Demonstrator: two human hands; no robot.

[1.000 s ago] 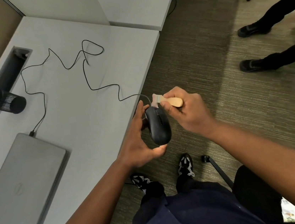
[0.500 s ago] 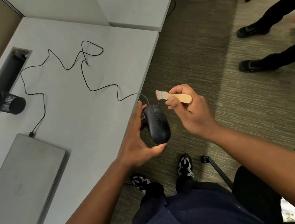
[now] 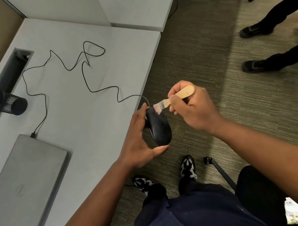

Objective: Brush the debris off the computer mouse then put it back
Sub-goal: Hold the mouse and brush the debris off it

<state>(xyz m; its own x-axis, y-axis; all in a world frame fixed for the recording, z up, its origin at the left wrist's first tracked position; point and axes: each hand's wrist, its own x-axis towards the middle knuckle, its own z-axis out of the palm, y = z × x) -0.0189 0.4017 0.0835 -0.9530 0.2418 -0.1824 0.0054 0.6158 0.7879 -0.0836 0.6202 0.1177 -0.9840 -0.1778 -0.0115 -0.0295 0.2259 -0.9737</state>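
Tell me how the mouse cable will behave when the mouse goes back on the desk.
Likely floppy: the cable lies in loose loops. It probably trails the mouse with little drag, but may bunch near the laptop.

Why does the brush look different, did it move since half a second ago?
Yes. The brush dropped back toward the desk edge, and its bristles now touch the front of the mouse.
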